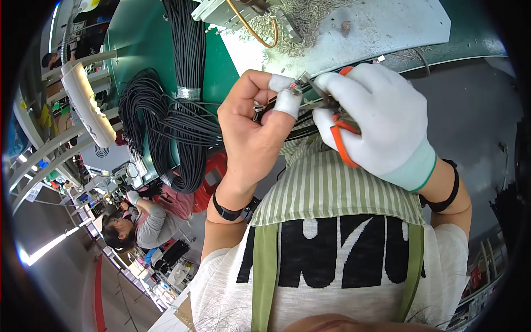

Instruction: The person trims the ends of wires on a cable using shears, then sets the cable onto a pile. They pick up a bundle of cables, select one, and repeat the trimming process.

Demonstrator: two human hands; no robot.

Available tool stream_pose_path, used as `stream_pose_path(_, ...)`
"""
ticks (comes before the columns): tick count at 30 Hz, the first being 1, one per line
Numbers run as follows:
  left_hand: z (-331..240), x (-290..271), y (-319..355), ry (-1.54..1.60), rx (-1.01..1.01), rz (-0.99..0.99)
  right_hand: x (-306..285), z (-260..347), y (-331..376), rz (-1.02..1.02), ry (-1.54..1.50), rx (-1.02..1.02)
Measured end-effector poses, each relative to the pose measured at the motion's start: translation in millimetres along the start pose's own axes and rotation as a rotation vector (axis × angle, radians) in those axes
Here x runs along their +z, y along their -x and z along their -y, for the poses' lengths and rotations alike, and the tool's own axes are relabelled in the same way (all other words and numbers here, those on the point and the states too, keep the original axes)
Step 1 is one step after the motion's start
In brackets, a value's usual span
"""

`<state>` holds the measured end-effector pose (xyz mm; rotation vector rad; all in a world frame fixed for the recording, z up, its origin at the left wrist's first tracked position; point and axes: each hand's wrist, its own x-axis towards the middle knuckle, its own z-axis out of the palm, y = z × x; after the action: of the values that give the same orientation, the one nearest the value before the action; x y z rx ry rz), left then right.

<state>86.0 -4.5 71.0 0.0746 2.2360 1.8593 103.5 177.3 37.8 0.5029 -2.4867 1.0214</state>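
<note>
My left hand [249,124], with white covers on its thumb and index fingertips, pinches the end of a black cable. Small metal and reddish parts show at that cable end [294,86]. More black cables [304,133] run below this hand and off to the left. My right hand [384,113], in a white glove with a green cuff, is closed around orange-handled pliers [341,148]. The dark jaws of the pliers point left and meet the work close to my left fingertips. Exactly what the jaws touch is too small to tell.
Thick bundles of black cable [188,138] lie on the green table [138,47] at the left. A white board [398,27] strewn with small metal pieces [301,27] sits ahead, beside a machine [224,11]. A lamp [88,105] and another person [146,224] are at the left.
</note>
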Motion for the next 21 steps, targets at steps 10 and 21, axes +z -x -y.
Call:
stream_pose_path(10,8.2,13.3,-0.7,-0.280,0.401,-0.055,1.5,8.0,10.0,0.254,-0.421,0.262)
stream_pose_path(21,-1.0,6.8,-5.4,-0.041,0.075,0.026,-4.9,-0.7,2.4,0.315,-0.633,0.271)
